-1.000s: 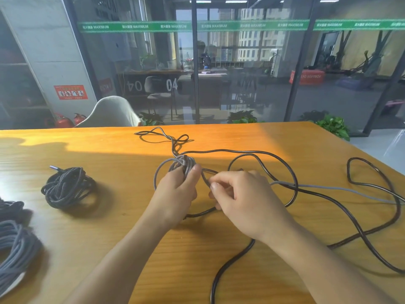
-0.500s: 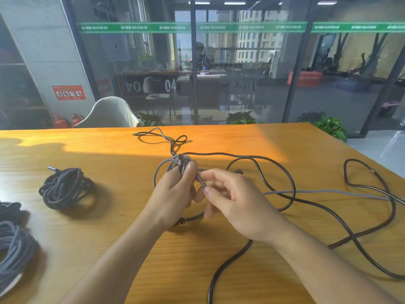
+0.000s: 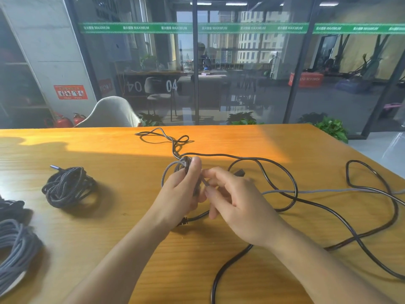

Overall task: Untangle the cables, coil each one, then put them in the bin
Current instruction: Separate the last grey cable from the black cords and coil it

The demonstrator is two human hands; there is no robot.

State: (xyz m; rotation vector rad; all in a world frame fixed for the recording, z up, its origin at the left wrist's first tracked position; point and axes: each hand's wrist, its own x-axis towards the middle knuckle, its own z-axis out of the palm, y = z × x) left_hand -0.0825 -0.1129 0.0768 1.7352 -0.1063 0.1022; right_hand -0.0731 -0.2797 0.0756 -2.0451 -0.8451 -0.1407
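Fingers (image 3: 195, 170) of the left hand (image 3: 182, 194) are curled round a small bundle of grey cable (image 3: 173, 170), thumb up against its top, holding it just above the bench (image 3: 109, 227). Right hand (image 3: 236, 207) sits just beside the left, its fingers (image 3: 213, 178) curled and pinching a short run of the same grey cable where it leaves the bundle. Both hands are near the bench centre.

From under the right hand the grey cable trails rightward along the bench to the frame edge. A black cable (image 3: 291, 178) lies loose across the right half of the bench in several wide loops, crossing the grey run; one end passes under the hands, and another run leads off the near edge. A thin strand continues from the bundle toward the far edge and ends in a small loop.

Left of the hands, well apart, a dark coil (image 3: 65, 187) rests flat with a plug end sticking out at its upper left. At the left edge a grey-blue coil (image 3: 15, 246) is partly cut off, and another dark coil (image 3: 11, 208) lies just behind it. No bin can be identified.

A chair (image 3: 109, 113) stands behind the bench, before a glass wall (image 3: 241, 73).
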